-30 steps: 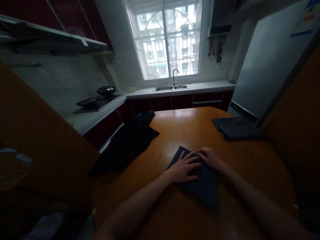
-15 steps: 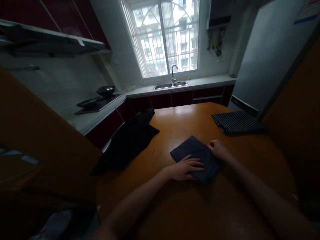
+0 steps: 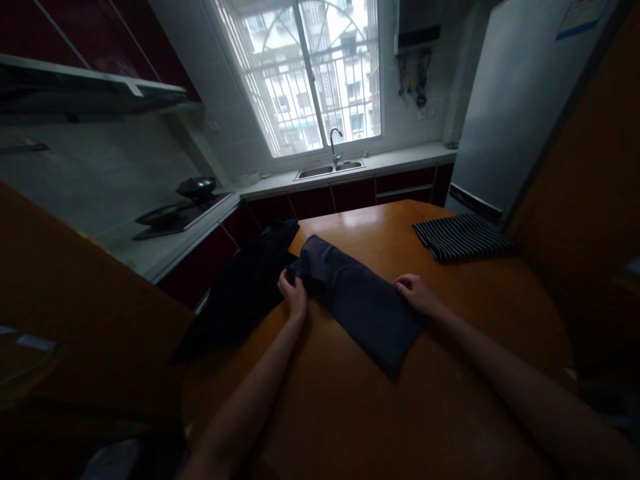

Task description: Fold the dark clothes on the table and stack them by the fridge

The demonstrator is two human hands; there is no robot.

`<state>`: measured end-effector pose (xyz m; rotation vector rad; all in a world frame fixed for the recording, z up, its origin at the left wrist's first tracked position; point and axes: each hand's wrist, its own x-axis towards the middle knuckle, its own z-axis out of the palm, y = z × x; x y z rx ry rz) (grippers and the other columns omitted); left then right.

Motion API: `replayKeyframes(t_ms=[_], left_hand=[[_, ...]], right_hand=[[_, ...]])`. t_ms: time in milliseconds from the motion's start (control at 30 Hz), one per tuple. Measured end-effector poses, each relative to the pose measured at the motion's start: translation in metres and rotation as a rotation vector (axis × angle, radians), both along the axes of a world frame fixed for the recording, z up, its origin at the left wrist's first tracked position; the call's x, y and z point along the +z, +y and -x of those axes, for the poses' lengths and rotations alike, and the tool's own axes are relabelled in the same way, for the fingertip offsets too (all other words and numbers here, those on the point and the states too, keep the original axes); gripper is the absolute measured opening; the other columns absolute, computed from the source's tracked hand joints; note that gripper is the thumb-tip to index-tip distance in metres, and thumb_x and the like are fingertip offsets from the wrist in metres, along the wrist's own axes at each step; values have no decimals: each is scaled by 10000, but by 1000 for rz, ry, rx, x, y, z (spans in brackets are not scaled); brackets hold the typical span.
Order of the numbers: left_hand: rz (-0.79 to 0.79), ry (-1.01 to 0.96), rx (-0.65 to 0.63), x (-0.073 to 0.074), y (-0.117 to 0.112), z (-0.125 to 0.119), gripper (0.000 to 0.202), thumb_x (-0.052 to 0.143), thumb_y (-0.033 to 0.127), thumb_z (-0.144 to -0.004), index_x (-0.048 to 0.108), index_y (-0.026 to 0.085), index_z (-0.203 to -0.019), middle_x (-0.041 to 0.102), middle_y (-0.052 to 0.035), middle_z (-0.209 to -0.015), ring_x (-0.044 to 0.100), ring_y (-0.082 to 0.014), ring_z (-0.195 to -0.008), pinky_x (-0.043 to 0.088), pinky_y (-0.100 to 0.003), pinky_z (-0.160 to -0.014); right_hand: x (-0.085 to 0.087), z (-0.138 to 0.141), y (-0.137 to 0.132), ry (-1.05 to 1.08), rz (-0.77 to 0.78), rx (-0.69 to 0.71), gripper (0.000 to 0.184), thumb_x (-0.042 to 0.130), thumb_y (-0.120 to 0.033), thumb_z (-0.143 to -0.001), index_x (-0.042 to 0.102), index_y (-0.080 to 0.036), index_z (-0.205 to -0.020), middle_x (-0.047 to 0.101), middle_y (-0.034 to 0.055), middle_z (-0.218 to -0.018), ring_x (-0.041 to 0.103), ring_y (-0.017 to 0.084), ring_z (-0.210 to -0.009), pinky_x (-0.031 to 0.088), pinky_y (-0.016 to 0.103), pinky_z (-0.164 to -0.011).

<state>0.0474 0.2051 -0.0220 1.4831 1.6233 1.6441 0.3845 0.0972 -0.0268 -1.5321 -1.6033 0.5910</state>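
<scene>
A dark blue-grey cloth lies spread in a long strip on the wooden table. My left hand is closed on the cloth's far left end, beside a black garment that hangs over the table's left edge. At the cloth's right edge my right hand is curled, pinching or pressing the fabric. Both forearms reach in from the bottom of the view.
A folded striped cloth lies at the table's far right corner. Behind are a counter with a sink under a window, a stove with a pan at left, and a grey fridge at right.
The cloth was a small folded square under both hands; it is now opened out into a longer strip. My left hand moved up and left to its far end.
</scene>
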Motion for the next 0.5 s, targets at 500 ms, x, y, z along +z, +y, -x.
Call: replayKeyframes(t_ms=[500], left_hand=[[-59, 432, -195, -29, -26, -31, 359, 551, 254, -914, 545, 228, -1272, 489, -123, -1293, 468, -299, -1289, 351, -501, -1141]], right_hand=[[1, 82, -44, -430, -119, 315, 110, 598, -130, -873, 633, -212, -808, 644, 69, -901, 584, 222, -902, 452, 325, -786]])
